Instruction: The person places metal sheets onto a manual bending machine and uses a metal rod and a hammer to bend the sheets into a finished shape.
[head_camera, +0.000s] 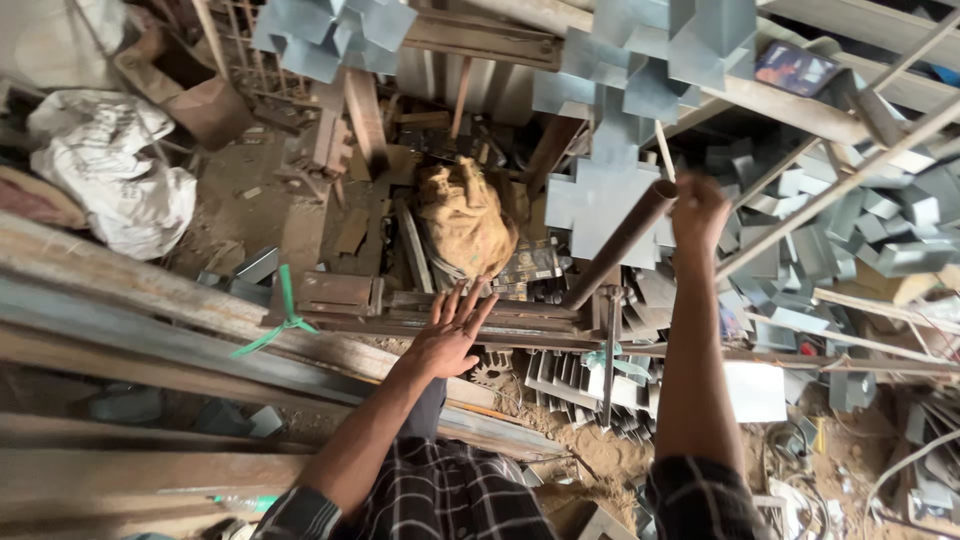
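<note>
The left hand (450, 335) lies flat with fingers spread on the rusty metal frame (400, 315), gripping nothing. Beyond and to its right, the right hand (697, 212) is clenched around the upper end of a long brown lever pipe (620, 245) that slopes down toward the frame. Just past the left hand sits a tan sack (465, 215). Farther off, around the right hand, lie folded grey sheet-metal pieces (840, 230).

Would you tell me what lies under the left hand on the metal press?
The left hand lies flat, fingers spread, on the rusty bending press. The hand covers whatever sits directly beneath the palm. The right hand grips the lever pipe.
</note>
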